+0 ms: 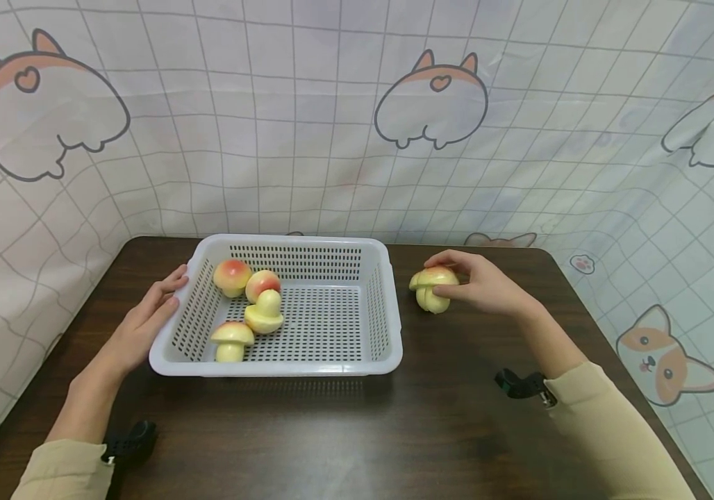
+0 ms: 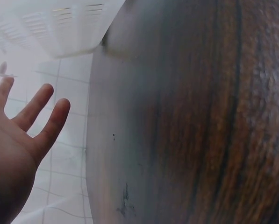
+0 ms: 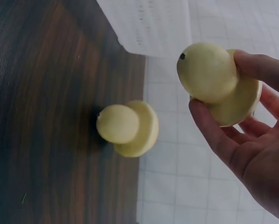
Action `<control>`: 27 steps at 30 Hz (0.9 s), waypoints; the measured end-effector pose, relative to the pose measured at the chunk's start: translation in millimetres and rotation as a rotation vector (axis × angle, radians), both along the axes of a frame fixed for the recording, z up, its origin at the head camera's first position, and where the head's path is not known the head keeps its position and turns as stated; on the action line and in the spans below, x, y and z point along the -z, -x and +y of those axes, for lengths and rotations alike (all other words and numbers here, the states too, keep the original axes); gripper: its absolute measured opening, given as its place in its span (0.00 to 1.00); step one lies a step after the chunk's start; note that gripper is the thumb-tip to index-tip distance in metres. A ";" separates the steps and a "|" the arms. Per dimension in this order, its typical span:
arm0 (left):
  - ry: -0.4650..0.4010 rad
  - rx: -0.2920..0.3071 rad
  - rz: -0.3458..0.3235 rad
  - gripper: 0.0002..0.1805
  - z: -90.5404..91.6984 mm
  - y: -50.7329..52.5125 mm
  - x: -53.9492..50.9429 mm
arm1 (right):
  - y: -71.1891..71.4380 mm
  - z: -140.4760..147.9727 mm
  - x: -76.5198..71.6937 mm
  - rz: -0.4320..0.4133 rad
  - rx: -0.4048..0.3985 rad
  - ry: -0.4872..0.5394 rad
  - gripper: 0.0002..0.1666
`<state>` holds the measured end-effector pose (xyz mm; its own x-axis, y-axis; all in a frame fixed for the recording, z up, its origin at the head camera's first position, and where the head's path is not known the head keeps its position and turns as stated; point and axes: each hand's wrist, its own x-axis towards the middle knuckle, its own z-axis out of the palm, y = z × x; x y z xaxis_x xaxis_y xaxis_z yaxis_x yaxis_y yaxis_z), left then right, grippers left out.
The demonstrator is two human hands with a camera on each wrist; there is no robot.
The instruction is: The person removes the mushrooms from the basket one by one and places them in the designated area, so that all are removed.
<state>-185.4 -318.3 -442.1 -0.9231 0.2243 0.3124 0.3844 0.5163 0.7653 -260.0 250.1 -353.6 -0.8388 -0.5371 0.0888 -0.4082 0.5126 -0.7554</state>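
My right hand (image 1: 478, 283) pinches a toy mushroom (image 3: 207, 74) between thumb and fingers, right of the basket. The held mushroom has a yellow cap flushed red and a pale yellow stem. In the right wrist view, a second toy mushroom (image 3: 118, 123) is on the table beyond it; in the head view the held one partly covers it. Fingers extended, my left hand (image 1: 138, 333) rests against the left rim of a white plastic basket (image 1: 276, 369). Several similar mushrooms, one of them a stem-up mushroom (image 1: 264, 312), lie in the basket's left half.
The basket stands on a dark wood-grain table (image 1: 307, 437). Behind it and along the sides hangs a white gridded cloth (image 1: 326, 173) with cartoon dogs. Black straps (image 1: 519, 383) circle both wrists, just past the beige sleeves.
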 end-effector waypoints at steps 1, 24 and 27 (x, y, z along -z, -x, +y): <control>0.003 -0.002 -0.003 0.23 -0.1 0.4 -0.1 | 0.7 2.3 1.0 -0.001 0.007 0.001 0.25; 0.001 -0.009 -0.012 0.25 -2.1 1.1 -2.3 | 14.2 43.1 25.4 -0.034 0.116 0.008 0.26; 0.003 -0.013 -0.015 0.25 -1.6 1.2 -1.1 | 14.2 45.9 28.5 -0.053 0.122 0.020 0.27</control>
<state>-186.7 -320.0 -441.0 -0.9304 0.2131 0.2981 0.3664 0.5239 0.7690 -274.2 296.0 -382.1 -0.9018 -0.4290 0.0526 -0.3028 0.5404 -0.7850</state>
